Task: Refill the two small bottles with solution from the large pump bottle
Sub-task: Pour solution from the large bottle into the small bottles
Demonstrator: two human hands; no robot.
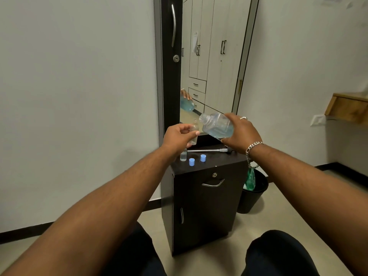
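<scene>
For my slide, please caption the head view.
Right hand tilts large bottle toward small bottle held by left hand.

Before me at centre frame stands a dark brown wooden cabinet (203,212) with a curved metal handle (213,183). Above it rises a tall mirror (215,56). At lower right, a black round bin (252,198) holds a green plastic bag (250,179). A wooden shelf (347,107) juts from the right wall.

Clear glossy plastic large bottle (218,126) — dark matt wood-look cabinet (207,214)
</scene>
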